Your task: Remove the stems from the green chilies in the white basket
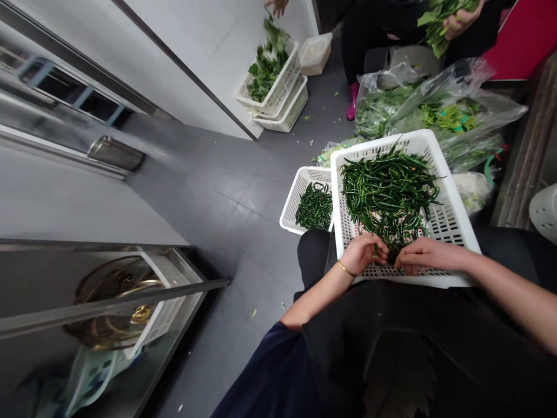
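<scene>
A white plastic basket [456, 200] rests on my lap, holding a heap of long green chillies [387, 188]. My left hand [362, 253], with a thin gold bangle at the wrist, is curled at the near edge of the heap with its fingers pinched on a chilli. My right hand [424, 254] lies close beside it, fingers closed on the same small clump of chillies. A smaller white basket [292, 200] on the floor to the left holds more green chillies [314, 206].
Another person sits at the back, a hand [460, 20] gripping leafy greens. Stacked white baskets of leaves [272, 75] stand by the wall, and clear bags of greens [435, 110] lie behind my basket. A steel shelf with a pot lid [113, 302] is at lower left.
</scene>
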Motion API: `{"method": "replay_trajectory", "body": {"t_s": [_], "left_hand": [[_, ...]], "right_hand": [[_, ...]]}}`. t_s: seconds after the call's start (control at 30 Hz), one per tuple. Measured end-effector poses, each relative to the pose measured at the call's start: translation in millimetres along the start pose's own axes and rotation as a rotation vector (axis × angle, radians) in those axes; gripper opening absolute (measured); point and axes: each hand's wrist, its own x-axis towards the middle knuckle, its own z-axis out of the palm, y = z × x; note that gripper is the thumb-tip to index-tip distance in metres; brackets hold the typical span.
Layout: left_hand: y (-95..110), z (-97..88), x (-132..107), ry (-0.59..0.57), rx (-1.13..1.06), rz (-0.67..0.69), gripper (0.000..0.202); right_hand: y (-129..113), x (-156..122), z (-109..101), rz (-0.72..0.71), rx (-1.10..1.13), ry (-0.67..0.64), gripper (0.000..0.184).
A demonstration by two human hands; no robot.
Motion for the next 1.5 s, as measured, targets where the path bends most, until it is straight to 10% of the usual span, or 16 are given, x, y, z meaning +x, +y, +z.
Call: {"method": "replay_trajectory", "body": {"t_s": [0.13, 0.3, 0.6, 0.8, 1.07, 1.2, 1.33, 1.5], "left_hand": [[19.2, -1.2, 11.0, 0.183, -0.010, 0.071, 0.019], [12.7, 5.0, 27.2, 0.339, 0.069, 0.085, 0.021], [-2.0, -2.1, 31.0, 0.177, 0.503, 0.080, 0.036], [6.7, 9.0, 7.8, -0.167, 1.120, 0.300, 0.030], [3.6, 26.5, -12.9, 0.034, 0.837, 0.510, 0.033], [14.1, 22.9, -12.8, 0.027, 0.300, 0.364, 0.039], [14.1, 12.9, -5.1, -0.026, 0.033, 0.124, 0.042], [12.7, 5.3, 2.4, 0.078, 0.071, 0.063, 0.040]], "right_hand": [[21.5, 43.4, -26.8, 0.398, -0.549, 0.278, 0.061], [34.6, 87.3, -20.0, 0.545, -0.627, 0.395, 0.037], [15.1, 25.7, 28.4, 0.143, 0.040, 0.383, 0.037], [5.2, 13.2, 24.2, 0.072, 0.212, 0.290, 0.043], [17.0, 3.9, 45.4, 0.090, 0.842, 0.503, 0.046], [35.2, 16.0, 7.5, 0.294, 0.321, 0.108, 0.047], [51.8, 59.0, -29.1, 0.495, -0.477, 0.354, 0.042], [58.4, 81.0, -40.5, 0.503, -0.551, 0.426, 0.021]]}}
